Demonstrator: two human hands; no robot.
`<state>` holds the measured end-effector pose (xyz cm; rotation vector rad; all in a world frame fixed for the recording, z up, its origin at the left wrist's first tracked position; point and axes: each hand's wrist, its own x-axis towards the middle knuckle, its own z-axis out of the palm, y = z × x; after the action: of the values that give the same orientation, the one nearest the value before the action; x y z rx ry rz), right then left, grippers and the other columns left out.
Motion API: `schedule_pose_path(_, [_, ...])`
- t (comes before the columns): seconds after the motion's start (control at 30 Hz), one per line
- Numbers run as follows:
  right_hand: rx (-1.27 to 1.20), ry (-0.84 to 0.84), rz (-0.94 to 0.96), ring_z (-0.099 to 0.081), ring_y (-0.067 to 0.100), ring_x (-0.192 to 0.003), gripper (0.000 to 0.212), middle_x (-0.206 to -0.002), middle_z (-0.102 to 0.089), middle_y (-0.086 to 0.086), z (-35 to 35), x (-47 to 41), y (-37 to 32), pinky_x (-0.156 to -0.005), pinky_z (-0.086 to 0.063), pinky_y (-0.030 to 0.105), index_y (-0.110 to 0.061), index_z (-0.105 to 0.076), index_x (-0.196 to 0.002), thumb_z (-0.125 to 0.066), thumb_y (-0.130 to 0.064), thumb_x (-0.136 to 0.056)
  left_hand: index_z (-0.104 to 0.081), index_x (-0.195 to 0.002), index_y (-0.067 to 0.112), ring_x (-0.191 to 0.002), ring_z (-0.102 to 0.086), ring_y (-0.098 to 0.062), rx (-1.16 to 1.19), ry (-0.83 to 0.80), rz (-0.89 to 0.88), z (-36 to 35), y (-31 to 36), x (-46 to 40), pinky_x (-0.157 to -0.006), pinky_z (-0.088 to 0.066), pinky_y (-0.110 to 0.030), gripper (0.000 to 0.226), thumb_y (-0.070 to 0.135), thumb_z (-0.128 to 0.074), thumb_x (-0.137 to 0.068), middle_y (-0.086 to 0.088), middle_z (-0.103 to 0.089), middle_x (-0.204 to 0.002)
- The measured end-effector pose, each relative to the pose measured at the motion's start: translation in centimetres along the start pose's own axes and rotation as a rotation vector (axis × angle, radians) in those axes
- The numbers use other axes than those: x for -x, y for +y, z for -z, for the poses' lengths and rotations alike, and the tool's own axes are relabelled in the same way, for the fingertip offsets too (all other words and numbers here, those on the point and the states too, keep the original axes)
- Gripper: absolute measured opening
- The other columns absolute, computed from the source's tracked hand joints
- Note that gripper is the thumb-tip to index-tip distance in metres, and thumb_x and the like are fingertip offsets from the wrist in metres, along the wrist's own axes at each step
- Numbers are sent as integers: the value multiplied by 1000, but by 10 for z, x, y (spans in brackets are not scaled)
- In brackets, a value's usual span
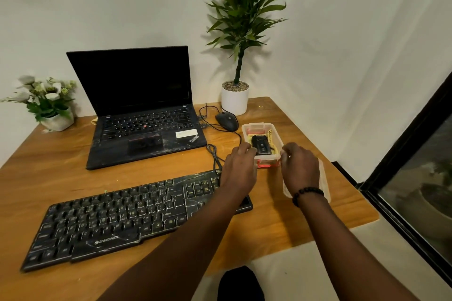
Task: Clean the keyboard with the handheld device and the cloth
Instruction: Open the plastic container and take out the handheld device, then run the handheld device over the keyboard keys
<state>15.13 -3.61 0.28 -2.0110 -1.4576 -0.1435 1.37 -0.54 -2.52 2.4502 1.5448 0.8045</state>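
A home-office corner: a wooden desk (73, 178) against white walls holds 1 laptop (144, 110), 1 keyboard (117, 217), 1 mouse (227, 121) and 2 potted plants (234, 98).

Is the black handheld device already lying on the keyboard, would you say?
No, the handheld device lies inside the clear plastic box, beside the keyboard.

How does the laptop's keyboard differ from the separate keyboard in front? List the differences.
The separate keyboard lies flat nearest the person, and is wider, with taller keys and a number block. The laptop keyboard sits farther back, built in under an open, dark screen, with a red dot among its keys. The separate keyboard reads ZEBRONICS; the laptop reads ThinkPad. The left hand reaches over the separate keyboard's right end. Both are black and streaked.
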Motion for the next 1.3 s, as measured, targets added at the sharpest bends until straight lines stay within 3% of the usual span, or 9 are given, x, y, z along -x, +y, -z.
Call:
schedule_pose_path(0.17, [127, -251, -10, -61, 29, -100, 25, -110, -66, 13, -21, -40, -24, -77, -52, 37, -10, -61, -117, -54, -18, -95, -52, -142, 11, -127, -50, -27, 4, -33, -38, -1, 3, 4, -105, -43, -39, 46, 2, -55, -97, -8, -52, -143])
schedule_pose_path(0.33, [314, -477, -96, -61, 28, -105, 36, -116, -64, 11, -41, -65, -37, -82, -48, 35, -11, -60, -120, -53, -37, -95, -58, -137, 9, -129, -48, -30, 41, -80, -57, 11, -5, 0, -107, -40, -41, 51, -11, -53, -90, -11, -54, -142])
schedule_pose_path(0.5, [303, -560, -174, -61, 28, -102, 43, -114, -65, 11, -50, -78, -49, -79, -48, 34, -11, -61, -118, -59, -43, -89, -57, -137, 8, -128, -49, -31, 47, -132, -77, 16, -10, 0, -107, -41, -41, 51, -11, -51, -91, -11, -53, -143])
schedule_pose_path(0.67, [-203, -494, -411, -61, 31, -96, 39, -110, -64, 17, -55, -78, -48, -78, -52, 37, -4, -61, -115, -62, -32, -87, -57, -138, 12, -130, -48, -29, 37, -173, -101, 15, -18, -2, -108, -41, -42, 51, -8, -50, -92, -7, -51, -147])
schedule_pose_path(0.8, [-1007, -439, -694, -65, 26, -86, 26, -98, -68, 14, -30, -68, -48, -72, -53, 36, -7, -59, -109, -58, -27, -93, -57, -139, 12, -133, -48, -26, 179, -98, -23, 16, -21, -3, -109, -41, -41, 45, -1, -50, -97, -8, -57, -143])
schedule_pose_path(0.93, [-1515, -542, -721, -65, 23, -77, 20, -95, -69, 16, 0, -40, -56, -69, -49, 31, -10, -57, -107, -47, -24, -98, -68, -115, 10, -98, -59, -19, 599, 79, 333, 38, -16, -6, -78, -46, -30, 26, 20, -46, -106, -7, -68, -108])
schedule_pose_path(1.03, [-1621, -555, -711, -65, 24, -79, 22, -94, -69, 17, 17, -16, -62, -76, -48, 34, -7, -57, -111, -49, -20, -96, -69, -105, 10, -84, -62, -19, 934, 19, 549, 60, -10, -11, -76, -48, -33, 44, 43, -40, -107, -10, -71, -99])
schedule_pose_path(1.2, [-1701, -605, -705, -65, 28, -95, 25, -110, -65, 20, 37, 17, -72, -73, -53, 35, -3, -56, -116, -53, -9, -91, -69, -103, 17, -92, -68, -22, 938, -107, 453, 84, -1, -6, -84, -52, -37, 57, 67, -42, -97, -4, -73, -97])
schedule_pose_path(1.3, [-1694, -644, -673, -63, 31, -105, 19, -112, -65, 24, 46, 32, -78, -85, -54, 41, 2, -58, -108, -52, 0, -90, -68, -95, 11, -93, -71, -25, 937, -77, 417, 85, 5, 4, -89, -54, -43, 50, 60, -61, -92, -9, -74, -95])
